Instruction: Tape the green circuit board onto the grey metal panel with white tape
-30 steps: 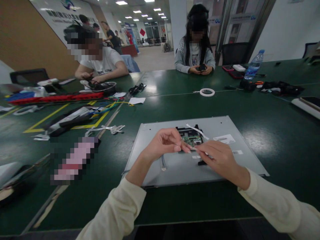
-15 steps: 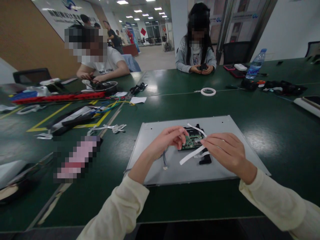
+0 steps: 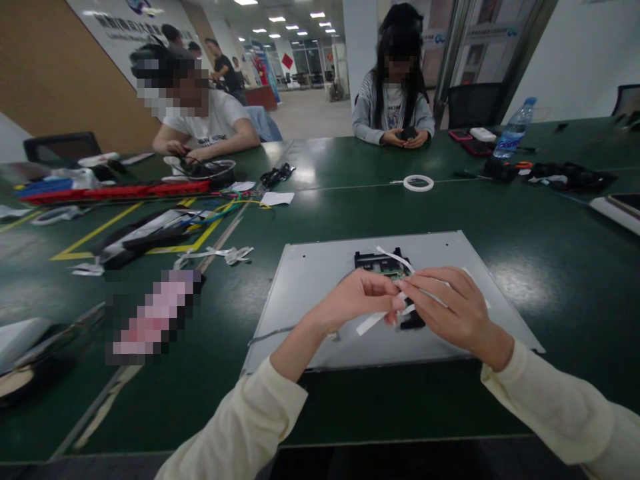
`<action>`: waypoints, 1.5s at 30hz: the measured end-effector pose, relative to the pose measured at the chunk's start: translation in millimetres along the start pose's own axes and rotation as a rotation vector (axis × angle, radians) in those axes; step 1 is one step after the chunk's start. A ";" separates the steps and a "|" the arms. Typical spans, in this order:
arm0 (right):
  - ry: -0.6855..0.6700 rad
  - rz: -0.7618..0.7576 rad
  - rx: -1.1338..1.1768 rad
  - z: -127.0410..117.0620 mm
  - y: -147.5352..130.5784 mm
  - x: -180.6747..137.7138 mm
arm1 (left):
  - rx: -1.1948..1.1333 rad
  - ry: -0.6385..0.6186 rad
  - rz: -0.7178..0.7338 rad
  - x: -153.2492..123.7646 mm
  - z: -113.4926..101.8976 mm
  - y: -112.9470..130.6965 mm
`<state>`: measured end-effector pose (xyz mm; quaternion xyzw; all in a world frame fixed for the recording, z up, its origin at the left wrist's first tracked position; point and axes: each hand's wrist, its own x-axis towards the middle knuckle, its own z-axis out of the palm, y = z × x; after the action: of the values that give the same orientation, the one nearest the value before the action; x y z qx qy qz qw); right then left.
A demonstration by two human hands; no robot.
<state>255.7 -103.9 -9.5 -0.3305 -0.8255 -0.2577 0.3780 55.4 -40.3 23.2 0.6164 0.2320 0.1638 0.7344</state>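
A grey metal panel point(image 3: 320, 293) lies flat on the green table in front of me, with a black opening that shows a small green circuit board point(image 3: 385, 265). My left hand point(image 3: 357, 300) and my right hand point(image 3: 447, 307) meet over the panel, both pinching a white flat ribbon strip point(image 3: 370, 323) just below the board. A second white strip point(image 3: 395, 257) arcs over the opening. A thin grey cable point(image 3: 270, 333) runs off the panel's left edge.
A roll of white tape point(image 3: 419, 183) and a water bottle point(image 3: 515, 130) sit farther back. Cables, a red strip and white scraps point(image 3: 220, 255) crowd the left side. Two people sit across the table. A blurred pink object point(image 3: 155, 317) lies left of the panel.
Both hands came together lower over the panel and now pinch the white strip between them; the left hand moved right from the cable, and the circuit board is largely covered.
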 end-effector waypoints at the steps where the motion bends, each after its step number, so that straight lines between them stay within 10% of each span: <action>1: -0.003 0.010 0.006 0.1 -0.1 0.2 | 0.005 0.009 0.002 -0.2 0.0 0.6; 45: 0.114 0.109 0.240 -4.0 3.1 -0.7 | 0.029 -0.200 0.055 -6.0 -1.9 2.4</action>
<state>260.2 -104.8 -7.1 -0.3123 -0.8083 -0.1546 0.4745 49.4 -41.5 26.1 0.6463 0.1431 0.1182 0.7402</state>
